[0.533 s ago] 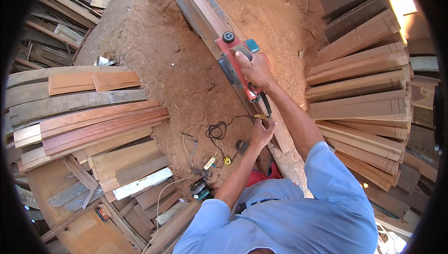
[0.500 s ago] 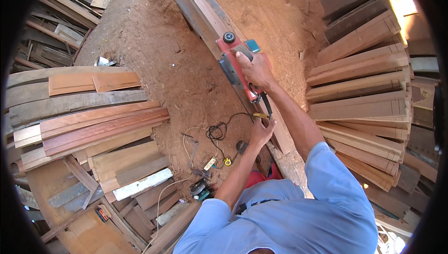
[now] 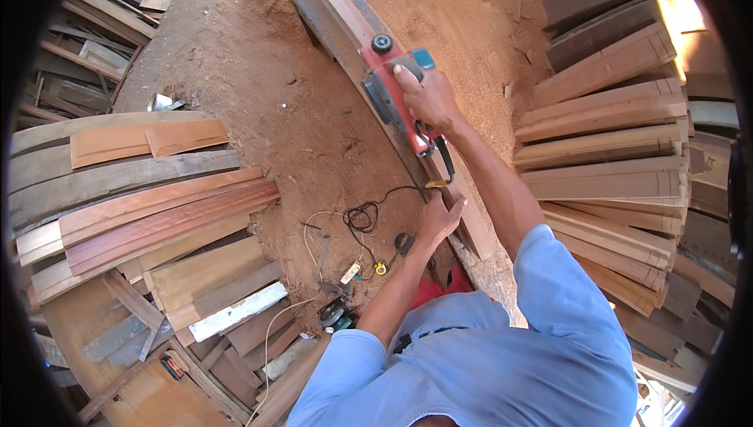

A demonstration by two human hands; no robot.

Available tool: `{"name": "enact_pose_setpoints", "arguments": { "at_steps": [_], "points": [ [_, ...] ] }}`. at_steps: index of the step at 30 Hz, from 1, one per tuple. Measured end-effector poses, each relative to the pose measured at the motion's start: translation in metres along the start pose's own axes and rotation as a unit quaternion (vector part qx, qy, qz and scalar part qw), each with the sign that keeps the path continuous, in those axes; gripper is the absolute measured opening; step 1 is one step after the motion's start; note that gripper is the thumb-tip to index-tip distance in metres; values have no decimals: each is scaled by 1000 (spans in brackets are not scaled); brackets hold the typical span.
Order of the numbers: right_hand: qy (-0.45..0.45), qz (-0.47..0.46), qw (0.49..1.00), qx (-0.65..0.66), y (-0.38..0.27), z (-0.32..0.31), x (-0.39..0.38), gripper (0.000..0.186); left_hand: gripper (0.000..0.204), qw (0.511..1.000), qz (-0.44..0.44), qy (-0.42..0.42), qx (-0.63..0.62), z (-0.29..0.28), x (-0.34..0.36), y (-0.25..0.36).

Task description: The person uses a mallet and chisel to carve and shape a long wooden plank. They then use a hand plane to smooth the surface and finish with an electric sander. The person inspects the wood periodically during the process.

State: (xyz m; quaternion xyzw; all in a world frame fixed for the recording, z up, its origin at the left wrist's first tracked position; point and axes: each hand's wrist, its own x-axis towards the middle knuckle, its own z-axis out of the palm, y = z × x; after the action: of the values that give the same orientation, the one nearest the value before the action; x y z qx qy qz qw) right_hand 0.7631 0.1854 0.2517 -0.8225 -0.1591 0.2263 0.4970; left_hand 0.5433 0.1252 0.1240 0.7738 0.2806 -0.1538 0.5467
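My right hand (image 3: 430,101) is wrapped round the handle of a red electric planer (image 3: 392,90) with a black knob at its front. The planer rests on a long, narrow wooden board (image 3: 343,5), which lies along a worn support beam. Behind the tool, my left hand (image 3: 441,221) is at the near part of the board, thumb spread from the fingers; its fingertips are partly hidden. Just beyond them, the planer's black cord (image 3: 362,217) passes through a small yellow piece (image 3: 436,184) and falls in loops to the ground.
Stacked boards (image 3: 172,215) lie at left, and a row of planks (image 3: 604,176) stands at right. Sawdust covers the ground (image 3: 314,145). A yellow tape measure (image 3: 380,268), a white power strip (image 3: 351,272) and another power tool (image 3: 336,314) lie near my left arm.
The planer and my right hand have shifted slightly toward the upper left along the board. My left hand has moved a little nearer its front end, with the thumb spread.
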Motion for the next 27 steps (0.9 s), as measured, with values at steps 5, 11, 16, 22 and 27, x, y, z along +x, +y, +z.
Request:
{"name": "enact_pose_setpoints", "arguments": {
  "at_steps": [5, 11, 16, 22, 27],
  "points": [
    [28, -39, 999, 21, -3, 6, 15, 55, 80, 999, -17, -27, 27, -7, -2, 9],
    [-16, 61, 997, 33, -14, 4, 29, 54, 98, 997, -34, -39, 50, -4, -3, 7],
    [-6, 5, 999, 47, -30, 7, 42, 63, 108, 999, -15, -15, 39, 1, -1, 0],
    [-8, 23, 1000, 11, -40, 9, 65, 62, 108, 998, -17, -28, 46, -4, -1, 5],
    [14, -20, 1000, 14, -39, 17, 92, 62, 110, 998, -25, -41, 51, -13, -3, 15]
  ]
}}
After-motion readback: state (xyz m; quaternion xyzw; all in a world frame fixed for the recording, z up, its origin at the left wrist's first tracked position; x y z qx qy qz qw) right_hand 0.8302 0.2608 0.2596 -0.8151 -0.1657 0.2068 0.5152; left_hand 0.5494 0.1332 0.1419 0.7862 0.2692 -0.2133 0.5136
